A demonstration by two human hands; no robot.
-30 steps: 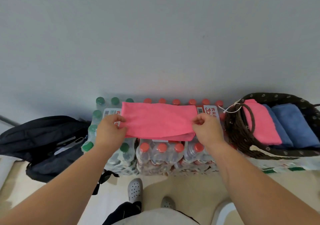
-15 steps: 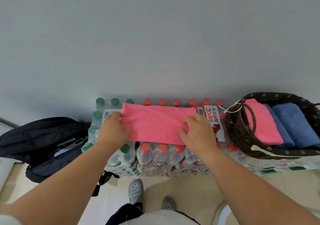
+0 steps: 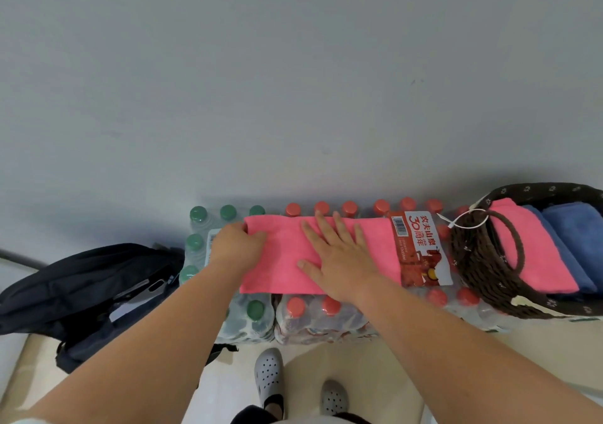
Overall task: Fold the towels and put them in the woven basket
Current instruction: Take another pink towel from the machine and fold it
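A pink towel [image 3: 280, 260] lies folded in a long strip on top of shrink-wrapped water bottle packs [image 3: 313, 316]. My left hand [image 3: 235, 247] holds its left end, fingers curled at the edge. Fingers straight and spread, my right hand [image 3: 336, 253] presses flat on the towel's middle. At the right stands the dark woven basket [image 3: 473, 270] with a loop handle. Inside it lie a folded pink towel [image 3: 535, 253] and folded blue towels [image 3: 580, 234].
A grey wall rises directly behind the bottle packs. A black bag [image 3: 81, 286] lies on the floor to the left. My feet in grey perforated shoes [image 3: 269, 378] stand on the pale floor in front of the packs.
My right hand let go of the towel's right end, slid left and now lies flat on its middle. The towel has settled flat. My left hand stays at the left end.
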